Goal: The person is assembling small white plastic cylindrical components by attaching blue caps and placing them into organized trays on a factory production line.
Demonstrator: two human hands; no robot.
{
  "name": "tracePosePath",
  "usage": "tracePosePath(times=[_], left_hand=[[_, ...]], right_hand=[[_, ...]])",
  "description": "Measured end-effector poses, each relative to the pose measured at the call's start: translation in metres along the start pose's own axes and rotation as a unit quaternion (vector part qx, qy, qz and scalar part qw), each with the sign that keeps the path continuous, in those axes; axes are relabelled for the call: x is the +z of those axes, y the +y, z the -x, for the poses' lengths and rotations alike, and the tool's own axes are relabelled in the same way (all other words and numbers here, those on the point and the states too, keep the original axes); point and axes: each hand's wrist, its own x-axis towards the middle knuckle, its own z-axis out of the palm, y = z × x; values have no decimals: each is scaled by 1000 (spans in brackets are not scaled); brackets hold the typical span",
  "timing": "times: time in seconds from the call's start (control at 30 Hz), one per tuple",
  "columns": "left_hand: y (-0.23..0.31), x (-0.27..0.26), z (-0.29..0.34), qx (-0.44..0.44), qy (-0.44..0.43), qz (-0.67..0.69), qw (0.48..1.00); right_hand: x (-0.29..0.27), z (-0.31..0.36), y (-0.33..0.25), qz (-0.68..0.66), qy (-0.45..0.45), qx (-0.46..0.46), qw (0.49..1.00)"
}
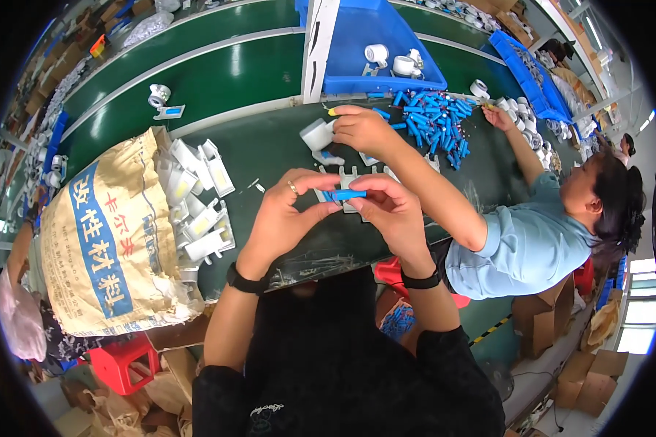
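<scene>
Bright indoor light, glare streaks on green belt (197,79), washed-out windows (640,313), fisheye-bent edges, dark corners

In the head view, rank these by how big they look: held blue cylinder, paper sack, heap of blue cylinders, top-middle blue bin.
Largest to smallest:
1. Paper sack
2. Top-middle blue bin
3. Heap of blue cylinders
4. Held blue cylinder

Brown paper sack (98,240) lying at 9 o'clock, red stool (126,363) on the floor at 8. Green conveyor belt (219,80) at 11, white post (321,51) at 12 with a blue tray (350,36) just right of it, second blue bin (528,73) at 2. Co-worker in a light-blue top (532,247) at 3, cardboard boxes (594,379) plus yellow-black floor tape (490,330) at 4.
</scene>
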Motion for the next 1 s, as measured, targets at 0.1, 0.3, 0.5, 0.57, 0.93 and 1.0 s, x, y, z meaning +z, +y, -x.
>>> tracePosePath(times=[0.1, 0.3, 0.5, 0.57, 0.93, 1.0], left_hand=[[-4, -6, -7, 99, -35, -66, 992], [6, -6, -18, 85, -12, -221, 972], [-72, 26, -8, 23, -146, -307, 940], [-88, 42, -15, 32, -158, -325, 932], [-106, 52, -21, 27, -125, -341, 931], [-107, 52, -21, 32, -121, -343, 931]], right_hand=[[6, 7, 3, 4, 15, -2, 1000], [-9, 18, -7, 388, 75, -37, 918], [-22, 20, 46, 435, 201, 73, 875], [-16, 12, 62, 552, 176, -59, 813], [5, 1, 94, 637, 151, -66, 753], [7, 0, 94, 634, 153, -68, 755]])
